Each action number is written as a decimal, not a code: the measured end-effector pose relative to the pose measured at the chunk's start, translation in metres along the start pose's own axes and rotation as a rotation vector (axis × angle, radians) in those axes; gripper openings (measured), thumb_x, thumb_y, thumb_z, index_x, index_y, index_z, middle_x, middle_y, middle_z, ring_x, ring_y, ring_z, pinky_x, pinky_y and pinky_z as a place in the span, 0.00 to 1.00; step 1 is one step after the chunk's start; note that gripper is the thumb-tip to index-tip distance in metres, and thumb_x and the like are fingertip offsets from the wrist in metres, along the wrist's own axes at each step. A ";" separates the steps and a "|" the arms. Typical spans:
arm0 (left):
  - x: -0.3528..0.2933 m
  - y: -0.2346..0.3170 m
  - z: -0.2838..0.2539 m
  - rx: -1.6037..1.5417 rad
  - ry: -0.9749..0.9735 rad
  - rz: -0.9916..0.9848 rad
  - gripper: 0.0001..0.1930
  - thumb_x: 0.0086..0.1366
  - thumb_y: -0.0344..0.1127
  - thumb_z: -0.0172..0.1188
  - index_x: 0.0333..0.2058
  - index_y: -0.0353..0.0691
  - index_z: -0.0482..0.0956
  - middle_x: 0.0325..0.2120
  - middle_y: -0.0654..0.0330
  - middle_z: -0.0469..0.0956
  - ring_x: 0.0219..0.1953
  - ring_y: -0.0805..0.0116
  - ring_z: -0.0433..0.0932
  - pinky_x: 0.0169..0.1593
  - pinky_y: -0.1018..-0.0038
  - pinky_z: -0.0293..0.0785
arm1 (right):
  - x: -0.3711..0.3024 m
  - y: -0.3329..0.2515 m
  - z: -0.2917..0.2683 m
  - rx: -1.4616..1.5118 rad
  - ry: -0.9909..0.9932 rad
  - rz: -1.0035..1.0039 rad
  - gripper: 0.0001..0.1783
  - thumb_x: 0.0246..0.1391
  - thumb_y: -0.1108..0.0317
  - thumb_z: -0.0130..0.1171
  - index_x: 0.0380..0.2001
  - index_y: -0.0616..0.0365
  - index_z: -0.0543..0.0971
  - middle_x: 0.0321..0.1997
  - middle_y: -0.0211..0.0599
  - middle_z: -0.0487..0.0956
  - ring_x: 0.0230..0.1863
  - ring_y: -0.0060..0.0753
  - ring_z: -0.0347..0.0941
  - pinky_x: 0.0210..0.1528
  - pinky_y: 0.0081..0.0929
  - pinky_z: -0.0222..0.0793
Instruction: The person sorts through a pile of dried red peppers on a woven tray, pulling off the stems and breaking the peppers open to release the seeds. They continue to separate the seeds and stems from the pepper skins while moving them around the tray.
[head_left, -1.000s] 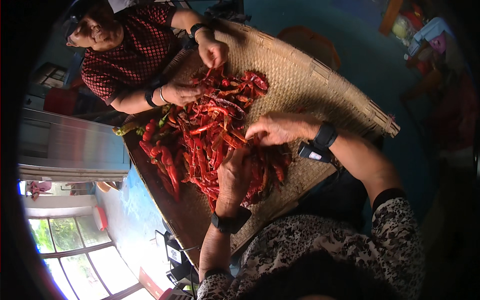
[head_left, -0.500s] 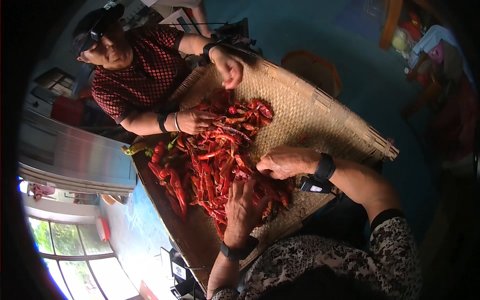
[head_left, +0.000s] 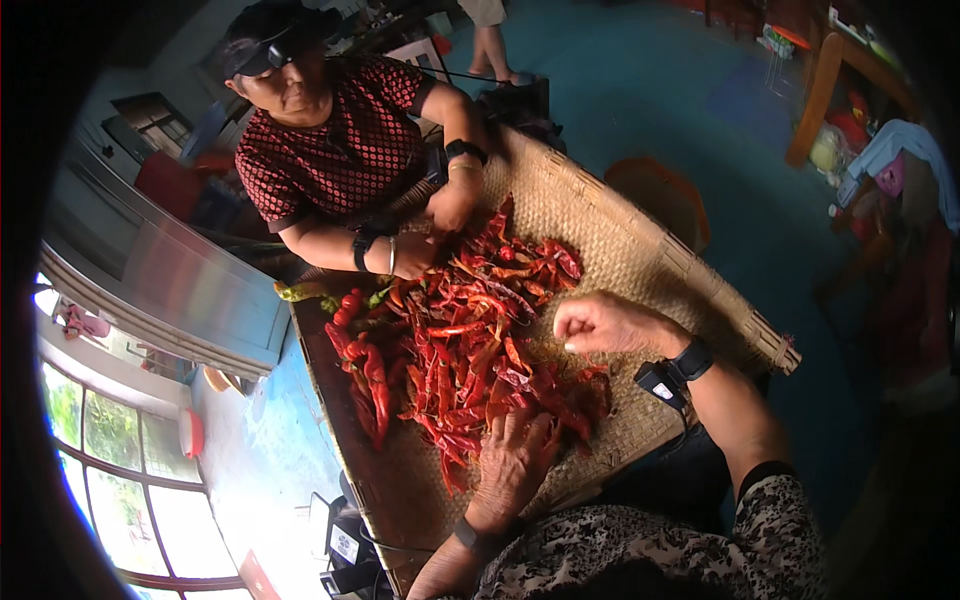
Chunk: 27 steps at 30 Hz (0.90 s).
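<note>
Head view, left hand (head_left: pixel 515 462) on red chillies (head_left: pixel 460 350)

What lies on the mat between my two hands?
Red dried chilies, the near edge of the heap, fill the stretch between the left hand and right hand on the woven mat in the head view.
</note>
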<state>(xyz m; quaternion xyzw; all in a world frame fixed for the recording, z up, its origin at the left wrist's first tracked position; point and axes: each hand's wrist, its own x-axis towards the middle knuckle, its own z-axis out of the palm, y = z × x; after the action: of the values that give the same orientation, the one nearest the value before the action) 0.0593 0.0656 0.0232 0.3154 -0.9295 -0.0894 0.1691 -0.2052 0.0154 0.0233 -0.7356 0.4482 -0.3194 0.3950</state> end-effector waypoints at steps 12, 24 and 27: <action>-0.008 -0.007 -0.005 0.005 -0.074 -0.014 0.16 0.48 0.20 0.56 0.38 0.36 0.74 0.33 0.52 0.69 0.37 0.54 0.70 0.36 0.65 0.73 | -0.015 0.022 -0.060 0.846 1.393 -0.134 0.18 0.55 0.70 0.56 0.49 0.56 0.68 0.36 0.36 0.76 0.32 0.20 0.71 0.41 0.24 0.73; 0.037 0.008 -0.033 -0.242 0.316 -0.024 0.15 0.54 0.19 0.59 0.41 0.39 0.74 0.39 0.52 0.74 0.36 0.55 0.77 0.35 0.67 0.76 | 0.006 -0.026 0.049 0.111 -0.035 -0.422 0.18 0.53 0.66 0.62 0.47 0.52 0.74 0.32 0.37 0.74 0.29 0.25 0.71 0.31 0.24 0.68; 0.044 0.014 -0.032 -0.269 0.373 0.001 0.15 0.53 0.18 0.59 0.40 0.39 0.75 0.35 0.53 0.75 0.34 0.57 0.77 0.34 0.69 0.75 | 0.003 -0.025 0.043 0.027 -0.021 -0.299 0.12 0.52 0.65 0.62 0.39 0.54 0.76 0.26 0.35 0.73 0.25 0.27 0.70 0.28 0.28 0.66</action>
<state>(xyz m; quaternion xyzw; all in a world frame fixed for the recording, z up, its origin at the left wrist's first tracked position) 0.0307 0.0477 0.0684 0.3005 -0.8621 -0.1524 0.3785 -0.1584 0.0326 0.0246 -0.7921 0.3252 -0.3729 0.3575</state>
